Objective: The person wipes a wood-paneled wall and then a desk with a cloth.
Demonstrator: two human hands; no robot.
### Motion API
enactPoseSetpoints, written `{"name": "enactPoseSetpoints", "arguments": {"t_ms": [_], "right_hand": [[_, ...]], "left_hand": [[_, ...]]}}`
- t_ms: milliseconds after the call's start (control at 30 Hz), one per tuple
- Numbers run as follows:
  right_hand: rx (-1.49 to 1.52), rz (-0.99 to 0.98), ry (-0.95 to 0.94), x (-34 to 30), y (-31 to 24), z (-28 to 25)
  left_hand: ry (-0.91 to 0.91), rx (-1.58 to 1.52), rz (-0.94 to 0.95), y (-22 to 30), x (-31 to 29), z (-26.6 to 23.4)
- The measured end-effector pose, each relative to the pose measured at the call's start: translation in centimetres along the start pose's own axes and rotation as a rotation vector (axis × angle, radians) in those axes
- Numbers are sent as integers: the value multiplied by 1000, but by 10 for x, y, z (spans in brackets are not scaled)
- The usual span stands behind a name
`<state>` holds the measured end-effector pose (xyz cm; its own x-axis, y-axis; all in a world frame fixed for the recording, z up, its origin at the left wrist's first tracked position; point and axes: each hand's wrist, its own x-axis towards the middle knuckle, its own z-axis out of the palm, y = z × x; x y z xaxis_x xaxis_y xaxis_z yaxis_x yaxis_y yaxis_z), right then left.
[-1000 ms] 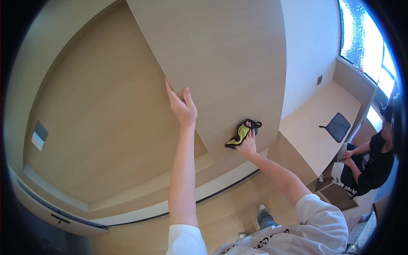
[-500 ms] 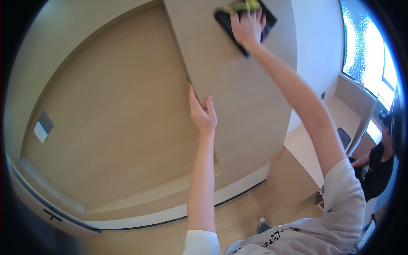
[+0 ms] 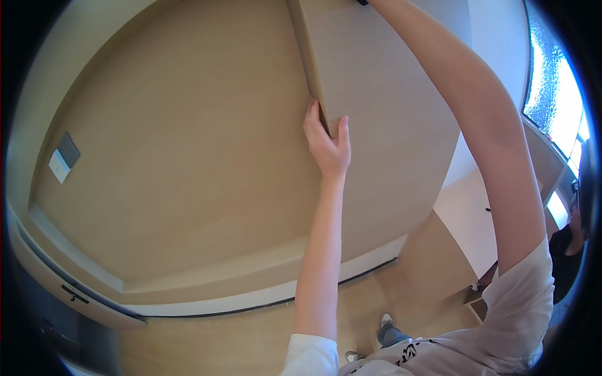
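Observation:
My left hand (image 3: 328, 144) grips the vertical edge of a pale wooden panel (image 3: 389, 119). Its fingers curl round the edge on the left, while the thumb lies against the front face. My right arm (image 3: 483, 94) reaches up past the panel, and the right hand itself is beyond the top rim of the picture. Beside that wrist only a small dark corner of the cloth (image 3: 362, 2) shows.
Left of the panel is a wide, recessed wooden surface (image 3: 188, 144) bearing a grey-and-white plate (image 3: 64, 156). A black-handled door (image 3: 75, 294) stands lower left. A pale wooden desk (image 3: 467, 213), a bright window (image 3: 555, 88) and a seated person (image 3: 567, 250) are at right.
My right hand, earlier spread on a black and yellow cloth against the panel, has gone up out of view. My left hand stays on the panel's edge; the whole view has shifted.

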<state>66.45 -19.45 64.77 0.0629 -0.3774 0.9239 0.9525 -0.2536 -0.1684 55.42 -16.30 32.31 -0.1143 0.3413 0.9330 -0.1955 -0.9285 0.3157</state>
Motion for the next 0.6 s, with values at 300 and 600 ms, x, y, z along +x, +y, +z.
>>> {"name": "enactPoseSetpoints", "arguments": {"t_ms": [300,600], "right_hand": [[85,-93,61,-36,16,-17],[170,-169,-11,-107,47,-72]], "left_hand": [[-5,17,-23,-8,-4,7],[-49,-73,-57,1,-6,11]]}}
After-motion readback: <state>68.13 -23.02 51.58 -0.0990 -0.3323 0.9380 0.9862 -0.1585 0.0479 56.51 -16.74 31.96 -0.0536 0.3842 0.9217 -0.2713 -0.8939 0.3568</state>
